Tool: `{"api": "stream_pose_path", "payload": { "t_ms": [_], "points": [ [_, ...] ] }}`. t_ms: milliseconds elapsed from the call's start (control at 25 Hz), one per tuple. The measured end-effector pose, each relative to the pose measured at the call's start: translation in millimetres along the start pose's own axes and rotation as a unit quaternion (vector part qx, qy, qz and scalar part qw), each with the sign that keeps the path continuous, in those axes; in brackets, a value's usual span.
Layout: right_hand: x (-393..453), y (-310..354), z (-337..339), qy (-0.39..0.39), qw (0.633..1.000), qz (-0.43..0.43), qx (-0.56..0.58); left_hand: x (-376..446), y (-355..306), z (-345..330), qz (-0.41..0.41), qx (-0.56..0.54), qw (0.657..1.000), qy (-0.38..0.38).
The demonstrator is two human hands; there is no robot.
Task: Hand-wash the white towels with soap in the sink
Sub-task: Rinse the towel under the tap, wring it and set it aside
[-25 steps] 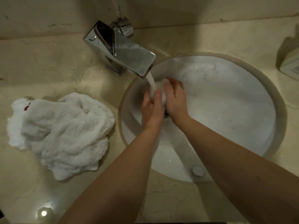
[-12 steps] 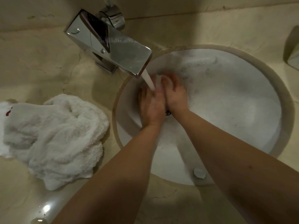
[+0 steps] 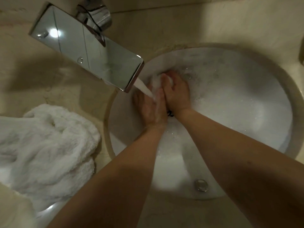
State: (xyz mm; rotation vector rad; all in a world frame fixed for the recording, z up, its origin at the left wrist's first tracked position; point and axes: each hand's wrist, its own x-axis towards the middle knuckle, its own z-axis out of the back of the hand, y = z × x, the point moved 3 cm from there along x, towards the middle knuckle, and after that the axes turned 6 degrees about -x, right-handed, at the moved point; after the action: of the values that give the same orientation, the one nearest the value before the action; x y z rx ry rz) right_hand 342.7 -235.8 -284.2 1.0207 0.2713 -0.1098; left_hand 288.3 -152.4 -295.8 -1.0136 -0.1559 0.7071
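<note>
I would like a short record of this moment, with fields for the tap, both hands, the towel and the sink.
tap: chrome faucet, water running
left hand: under the stream, pressed against the right hand
right hand: fingers curled round a small white object, too blurred to identify
towel: white towel bunched on the counter, left of the sink
sink: round, white, wet, with suds

Dim, warm light falls on a beige marble counter (image 3: 181, 25), veined and glossy, meeting a beige wall (image 3: 148, 2) at its far edge.
</note>
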Motion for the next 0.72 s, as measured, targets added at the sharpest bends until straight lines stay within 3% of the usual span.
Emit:
{"api": "stream_pose_path", "payload": {
  "t_ms": [120,320,560,720],
  "points": [
    [8,6,-1,0.003,0.999,0.028,-0.021,1,-1,-1,-0.066,0.015,0.997,-0.043],
    [20,2,-6,0.002,0.991,0.058,-0.118,6,-2,-7,-0.09,0.039,0.994,-0.057],
    [16,2,-4,-0.015,1.0,-0.005,-0.012,5,-12,-2,-0.141,0.077,0.985,-0.07],
    [-7,-4,0,-0.01,0.994,-0.102,0.048,-5,-13,6,-0.014,-0.03,0.999,-0.022]
  ]
}}
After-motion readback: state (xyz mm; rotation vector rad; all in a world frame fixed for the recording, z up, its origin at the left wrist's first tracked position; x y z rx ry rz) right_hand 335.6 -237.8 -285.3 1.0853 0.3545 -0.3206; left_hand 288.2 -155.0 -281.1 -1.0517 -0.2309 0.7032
